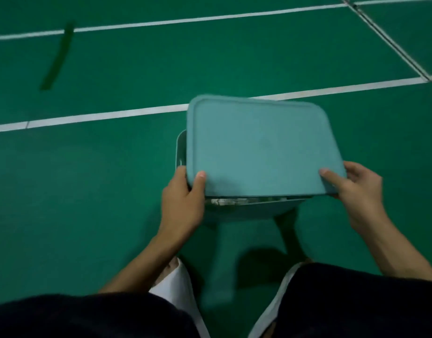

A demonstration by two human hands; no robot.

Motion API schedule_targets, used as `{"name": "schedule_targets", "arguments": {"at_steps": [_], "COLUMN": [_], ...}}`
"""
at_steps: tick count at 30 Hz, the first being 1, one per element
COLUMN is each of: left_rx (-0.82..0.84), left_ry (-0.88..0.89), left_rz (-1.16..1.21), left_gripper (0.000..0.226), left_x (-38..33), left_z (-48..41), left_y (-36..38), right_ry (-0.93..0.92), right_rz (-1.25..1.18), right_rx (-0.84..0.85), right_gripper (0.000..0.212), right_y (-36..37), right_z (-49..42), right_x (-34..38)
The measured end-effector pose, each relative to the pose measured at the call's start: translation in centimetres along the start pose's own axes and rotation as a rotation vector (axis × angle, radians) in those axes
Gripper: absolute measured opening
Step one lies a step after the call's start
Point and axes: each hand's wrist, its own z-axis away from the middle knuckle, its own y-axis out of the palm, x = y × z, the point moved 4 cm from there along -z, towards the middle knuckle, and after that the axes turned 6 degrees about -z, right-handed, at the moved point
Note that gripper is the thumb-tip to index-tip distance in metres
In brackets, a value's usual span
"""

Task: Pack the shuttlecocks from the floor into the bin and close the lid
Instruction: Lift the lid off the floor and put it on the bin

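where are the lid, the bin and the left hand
lid (259, 147) head view, middle of its flat top
bin (181, 147) head view, left wall beside the lid
left hand (183, 201) head view, back of the hand

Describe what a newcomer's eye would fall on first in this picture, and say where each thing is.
The big teal lid in the middle stands out first. The left hand and right hand each grip one of its near corners. It sits skewed over the bin, whose left rim pokes out, and white shuttlecocks show in the gap under the lid's near edge. All around is the green floor, with white lines crossing behind.
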Motion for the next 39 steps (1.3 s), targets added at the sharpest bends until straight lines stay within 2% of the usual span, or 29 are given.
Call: {"name": "schedule_targets", "arguments": {"at_steps": [2,5,7,10,16,19,21,24,28,30,35,39], "left_rx": [-0.091,-0.071,-0.018,-0.036,-0.025,-0.003,-0.011,-0.074,-0.038,-0.034,0.031,0.015], "left_ry": [-0.048,-0.089,-0.078,-0.041,0.009,0.018,0.009,-0.071,-0.324,-0.405,-0.530,-0.484], "left_rz": [-0.255,-0.505,-0.502,-0.427,-0.371,-0.345,-0.312,-0.155,0.278,0.385,0.510,0.530], "left_gripper": [0.035,0.037,0.037,0.036,0.032,0.037,0.039,0.012,0.016,0.018,0.016,0.010], "left_x": [1.9,3.9,4.7,5.3,6.3,6.8,6.8,7.0,8.6,8.9,8.8,8.7], "left_z": [-0.4,-0.9,-1.0,-1.4,-1.9,-1.7,-1.7,-1.7,-1.6,-1.5,-0.9,-1.1], "left_y": [-1.5,-1.8,-1.2,-1.0,-1.3,-1.4,-1.3,-1.1,-0.6,-0.6,-0.2,0.1], "right_ry": [-0.031,-0.047,-0.136,-0.215,-0.120,-0.081,-0.079,-0.043,0.123,0.217,0.412,0.398], "right_rz": [0.106,0.247,0.368,0.451,0.367,0.329,0.305,0.282,0.014,-0.136,-0.263,-0.247], "right_rx": [-0.005,-0.050,-0.104,-0.148,-0.187,-0.195,-0.198,-0.203,-0.191,-0.156,-0.070,-0.066], "right_gripper": [0.023,0.031,0.038,0.047,0.020,0.014,0.011,0.009,0.013,0.015,0.012,0.017], "right_y": [2.3,4.2,4.5,4.5,2.7,2.4,2.2,2.1,2.1,2.3,2.6,2.7], "right_z": [-0.1,-0.1,0.0,0.1,0.6,0.7,0.9,1.0,0.8,1.1,1.9,1.6], "right_x": [0.1,0.1,0.3,0.2,-1.7,-2.3,-2.2,-2.6,-4.1,-4.0,-3.9,-3.9]}}
